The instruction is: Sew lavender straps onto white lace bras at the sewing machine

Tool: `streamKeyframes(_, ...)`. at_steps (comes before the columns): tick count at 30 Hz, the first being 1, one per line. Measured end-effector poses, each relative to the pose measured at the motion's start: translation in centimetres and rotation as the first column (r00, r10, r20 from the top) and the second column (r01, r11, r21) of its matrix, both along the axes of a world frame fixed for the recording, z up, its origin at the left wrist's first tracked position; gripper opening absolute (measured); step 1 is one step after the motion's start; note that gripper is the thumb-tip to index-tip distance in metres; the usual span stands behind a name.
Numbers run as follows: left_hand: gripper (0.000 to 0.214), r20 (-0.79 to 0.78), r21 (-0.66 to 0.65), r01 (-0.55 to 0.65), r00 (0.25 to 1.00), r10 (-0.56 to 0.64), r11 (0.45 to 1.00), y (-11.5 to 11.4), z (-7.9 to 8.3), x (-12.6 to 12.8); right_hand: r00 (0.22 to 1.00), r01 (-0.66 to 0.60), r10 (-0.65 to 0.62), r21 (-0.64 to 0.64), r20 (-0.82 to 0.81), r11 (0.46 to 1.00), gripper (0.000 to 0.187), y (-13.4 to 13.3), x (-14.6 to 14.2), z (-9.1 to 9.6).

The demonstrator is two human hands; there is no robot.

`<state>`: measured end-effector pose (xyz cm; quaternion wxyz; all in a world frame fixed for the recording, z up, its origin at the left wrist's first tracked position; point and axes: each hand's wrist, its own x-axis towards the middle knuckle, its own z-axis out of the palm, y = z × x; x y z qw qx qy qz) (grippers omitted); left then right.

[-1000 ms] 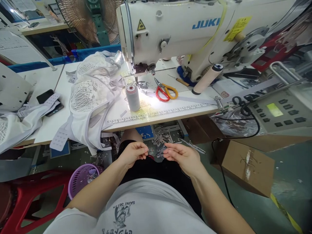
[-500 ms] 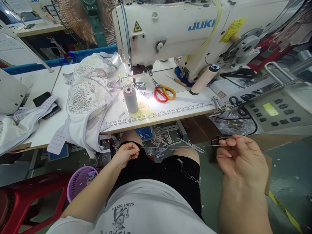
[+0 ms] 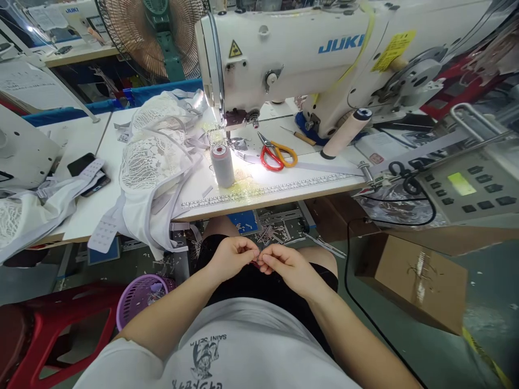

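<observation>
My left hand [image 3: 235,257] and my right hand [image 3: 286,266] meet over my lap, below the table's front edge. Both pinch thumb to forefinger, fingertips nearly touching; the thin thread between them barely shows. Above them on the table stands a grey thread cone [image 3: 223,166]. Scissors with one red and one orange handle [image 3: 279,154] lie to its right. White lace bras [image 3: 154,156] are heaped left of the cone, part of the pile hanging over the edge.
A white sewing machine [image 3: 284,59] spans the back of the table. A pink thread cone [image 3: 346,133] leans near its base. On the right are a control panel [image 3: 466,186] and a cardboard box [image 3: 417,281]. A purple basket [image 3: 132,297] and red stool [image 3: 60,324] stand lower left.
My right hand has come in from the far right to meet my left, which has shifted slightly right. The thread that was stretched taut between them no longer spans a gap.
</observation>
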<state>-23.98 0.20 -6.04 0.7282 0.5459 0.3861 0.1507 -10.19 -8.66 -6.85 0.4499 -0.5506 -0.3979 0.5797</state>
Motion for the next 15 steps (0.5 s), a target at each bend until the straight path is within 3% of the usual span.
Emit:
streamKeyframes(3, 0.026, 0.009, -0.181, 0.013, 1.0, -0.012, 0.983, 0.2, 0.0, -0.3, 0.999, 0.051, -0.05, 0.011, -0.008, 0.999, 0.031, 0.2, 0.4, 0.1)
streamKeyframes(7, 0.035, 0.077, -0.39, 0.017, 0.997, 0.014, 0.921, 0.3, -0.2, -0.7, 0.999, 0.036, -0.036, 0.008, 0.026, 0.999, 0.031, -0.1, 1.1, 0.4)
streamKeyframes(15, 0.033, 0.085, -0.391, 0.036, 0.996, -0.003, 0.92, 0.0, -0.2, -0.9, 0.998, 0.033, -0.035, 0.034, 0.053, 0.999, 0.027, -0.4, 1.2, 0.3)
